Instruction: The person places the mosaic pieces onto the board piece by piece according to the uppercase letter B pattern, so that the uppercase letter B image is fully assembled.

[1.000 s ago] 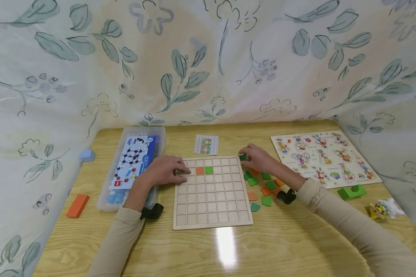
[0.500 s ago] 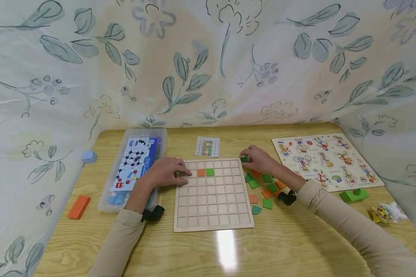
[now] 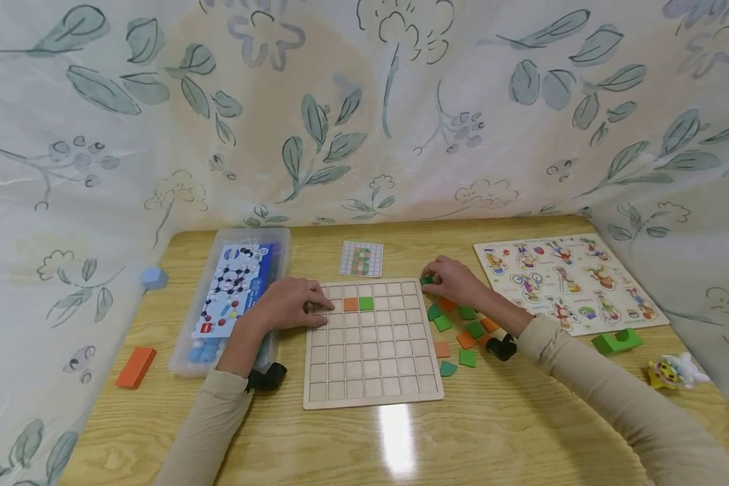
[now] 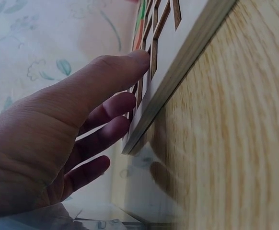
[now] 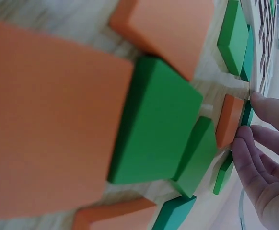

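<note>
A wooden grid board (image 3: 373, 368) lies mid-table, with one orange square tile (image 3: 351, 304) and one light green square tile (image 3: 366, 303) in a row near its far edge. At the board's far left corner rests my left hand (image 3: 293, 304), fingers loosely bent and holding nothing; in the left wrist view the thumb (image 4: 115, 72) lies over the rim. Off the far right corner, my right hand (image 3: 455, 280) pinches a dark green tile (image 5: 247, 113) between thumb and fingertips. Its full shape is hidden by the fingers. Several loose green and orange tiles (image 3: 467, 358) lie below that hand.
Beyond the board lies a pattern card (image 3: 362, 259). A clear plastic box (image 3: 185, 351) stands left, near an orange block (image 3: 136, 368) and a blue block (image 3: 154, 278). On the right are a picture puzzle board (image 3: 547, 270), a green block (image 3: 617, 341) and a small toy (image 3: 674, 371).
The head view shifts slightly. Both hands keep nearly the same places, the right still at the dark green tile beside the board's corner.
</note>
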Motion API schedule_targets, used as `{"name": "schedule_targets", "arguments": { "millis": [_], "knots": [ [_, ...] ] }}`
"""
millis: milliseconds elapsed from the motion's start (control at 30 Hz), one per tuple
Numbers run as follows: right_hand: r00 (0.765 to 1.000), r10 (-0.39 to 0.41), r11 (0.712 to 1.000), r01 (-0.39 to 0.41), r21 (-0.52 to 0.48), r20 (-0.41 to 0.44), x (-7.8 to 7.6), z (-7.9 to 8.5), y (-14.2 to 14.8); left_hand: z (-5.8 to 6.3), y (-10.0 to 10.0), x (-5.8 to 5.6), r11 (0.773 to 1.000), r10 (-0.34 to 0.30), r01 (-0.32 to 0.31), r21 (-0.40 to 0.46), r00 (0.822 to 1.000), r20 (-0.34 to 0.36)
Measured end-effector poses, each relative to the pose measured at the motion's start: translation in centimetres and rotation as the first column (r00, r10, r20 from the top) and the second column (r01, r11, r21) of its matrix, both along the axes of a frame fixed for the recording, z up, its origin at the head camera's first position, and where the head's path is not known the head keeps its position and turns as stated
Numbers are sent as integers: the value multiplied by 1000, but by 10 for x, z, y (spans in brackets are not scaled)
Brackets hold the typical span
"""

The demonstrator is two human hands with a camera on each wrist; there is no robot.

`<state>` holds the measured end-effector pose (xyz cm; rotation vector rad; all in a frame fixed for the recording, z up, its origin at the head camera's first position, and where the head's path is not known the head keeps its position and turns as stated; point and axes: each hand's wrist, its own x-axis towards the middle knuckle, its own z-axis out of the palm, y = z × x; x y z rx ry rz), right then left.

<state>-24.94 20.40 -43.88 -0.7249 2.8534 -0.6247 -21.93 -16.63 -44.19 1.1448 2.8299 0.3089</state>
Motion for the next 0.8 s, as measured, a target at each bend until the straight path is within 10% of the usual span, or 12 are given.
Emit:
{"name": "schedule_targets", "arguments": {
  "millis": [800],
  "knots": [
    [1000,5,999,-5,47,0,5,3,1,-1,0,0,1000,17,-16,0,1000,14]
  ]
}}
